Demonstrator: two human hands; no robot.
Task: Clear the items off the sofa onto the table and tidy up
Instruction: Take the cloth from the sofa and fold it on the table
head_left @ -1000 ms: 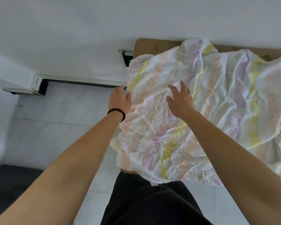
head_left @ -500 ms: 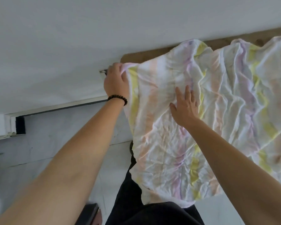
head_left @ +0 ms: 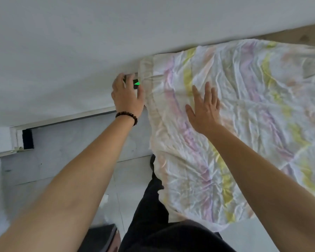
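Pink-and-yellow striped sheet [head_left: 235,124] now lies flatter over the brown surface [head_left: 298,32]. Your left hand [head_left: 127,95] has dropped from the lifted corner to the sheet's left edge, its grip impossible to tell, while your right hand [head_left: 204,111] presses flat, fingers spread. Smoothing looks nearly finished. No container is in view.

A plain white wall [head_left: 62,42] fills most of what I see, with a white baseboard [head_left: 62,119] along its foot, a black gap [head_left: 27,139] at the trim's left end and a small black device showing a green light [head_left: 136,83] low against it. Below lie pale grey floor tiles [head_left: 71,151]. I wear a dark bead bracelet [head_left: 126,116] and black trousers [head_left: 151,206], with a blurred dark object [head_left: 100,237] beside them.
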